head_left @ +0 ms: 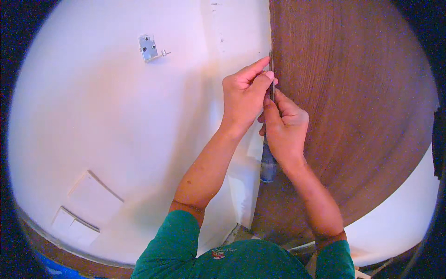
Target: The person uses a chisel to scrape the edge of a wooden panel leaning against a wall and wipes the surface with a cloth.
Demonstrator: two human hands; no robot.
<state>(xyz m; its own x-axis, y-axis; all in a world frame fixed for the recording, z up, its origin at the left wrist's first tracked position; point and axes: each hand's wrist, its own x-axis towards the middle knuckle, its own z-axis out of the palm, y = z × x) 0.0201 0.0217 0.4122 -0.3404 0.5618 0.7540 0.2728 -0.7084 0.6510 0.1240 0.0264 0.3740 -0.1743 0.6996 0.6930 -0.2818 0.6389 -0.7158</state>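
Observation:
A brown wood-grain panel (344,107) meets a white surface along an upright edge. At that edge my right hand (289,128) is closed around a long, slim tool with a dark, thin metal end (272,58). A dark blue cylindrical part (267,165), perhaps its handle, shows below that hand; its exact kind cannot be made out. My left hand (246,95) is just above, its thumb and fingers closed on the thin upper part. The left index finger stretches along it against the panel's edge. Both hands partly hide the tool.
A metal bracket (148,48) with screws and a small protruding pin is fixed on the white surface (116,121) at upper left. Square outlined plates (96,193) sit lower left. A white curved surface (395,204) lies beyond the panel at lower right.

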